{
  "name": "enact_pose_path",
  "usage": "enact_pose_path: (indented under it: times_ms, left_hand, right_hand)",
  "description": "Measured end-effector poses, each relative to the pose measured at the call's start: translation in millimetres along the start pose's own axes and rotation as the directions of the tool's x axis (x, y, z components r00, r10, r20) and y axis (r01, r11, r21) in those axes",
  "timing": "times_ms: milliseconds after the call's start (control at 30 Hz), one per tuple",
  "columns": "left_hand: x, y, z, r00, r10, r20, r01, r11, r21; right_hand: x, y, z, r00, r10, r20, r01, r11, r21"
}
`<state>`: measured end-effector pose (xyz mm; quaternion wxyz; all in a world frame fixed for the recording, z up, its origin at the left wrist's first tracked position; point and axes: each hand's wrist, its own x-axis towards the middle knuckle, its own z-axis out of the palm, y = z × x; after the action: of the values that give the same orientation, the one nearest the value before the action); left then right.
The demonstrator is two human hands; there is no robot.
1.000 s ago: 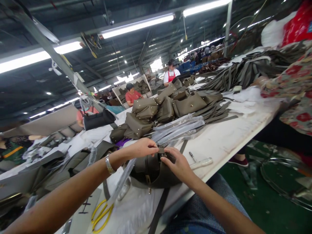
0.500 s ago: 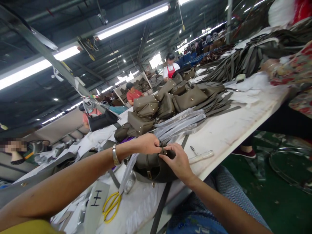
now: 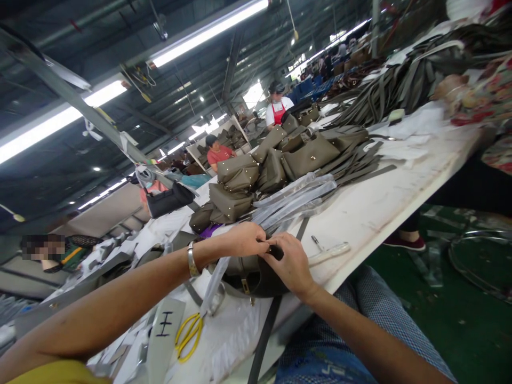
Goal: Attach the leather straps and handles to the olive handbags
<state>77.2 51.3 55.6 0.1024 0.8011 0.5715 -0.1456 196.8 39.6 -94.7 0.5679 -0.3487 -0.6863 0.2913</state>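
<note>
An olive-grey handbag (image 3: 273,284) with a gold clasp sits at the near table edge, its opening facing me. My left hand (image 3: 246,239) is closed in a pinch at the bag's far upper edge. Beside it, my right hand (image 3: 291,265) pinches the same edge, thumb and fingertips bent together. The fingertips meet over a small dark piece of the bag, and they hide its details. Yellow-handled scissors (image 3: 189,337) lie left of the bag, by a clear plastic strip (image 3: 216,282).
Olive bags (image 3: 274,170) are piled beyond my hands, with plastic-wrapped straps (image 3: 296,202) before them. A pale-handled tool (image 3: 330,253) lies near the right table edge. A marked grey card (image 3: 162,328) is at left. A co-worker's arm (image 3: 480,101) reaches in at right; other people sit farther back.
The view has shifted slightly. Both hands stay at the bag's edge, the right fingers turned a little and drawn closer to the left. The co-worker's hand at right has moved.
</note>
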Motion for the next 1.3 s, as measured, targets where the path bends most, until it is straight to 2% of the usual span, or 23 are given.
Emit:
enact_pose_path:
  times_ms: [167, 400, 667, 1000, 1100, 1300]
  left_hand:
    - [-2.9, -7.2, -4.1, 1.000, -0.012, 0.013, 0.012, 1.000, 0.017]
    - [-0.6, 1.4, -1.0, 0.999, -0.030, -0.014, 0.031, 0.997, 0.070]
    - [0.9, 8.7, 13.2, 1.000, -0.024, -0.013, 0.025, 0.988, 0.151]
    - [-5.4, 13.1, 14.3, 0.993, -0.111, -0.043, 0.118, 0.955, 0.271]
    - [-7.0, 13.3, 14.6, 0.993, -0.095, -0.068, 0.110, 0.959, 0.260]
    - [-18.4, -1.0, 13.7, 0.998, -0.017, -0.054, 0.025, 0.990, 0.142]
  right_hand:
    - [-0.2, -0.1, -3.1, 1.000, 0.007, 0.008, -0.007, 1.000, -0.022]
    - [1.5, 0.3, -1.1, 1.000, 0.010, 0.027, -0.009, 0.999, -0.040]
    - [-1.7, 1.6, 0.0, 1.000, -0.023, 0.017, 0.023, 0.999, -0.029]
    - [-0.3, -0.4, 0.8, 0.998, -0.061, 0.021, 0.062, 0.998, -0.031]
    - [0.6, 1.2, -2.7, 0.998, -0.064, 0.026, 0.065, 0.997, -0.039]
    - [0.3, 3.4, -11.6, 0.996, -0.077, 0.034, 0.077, 0.997, -0.025]
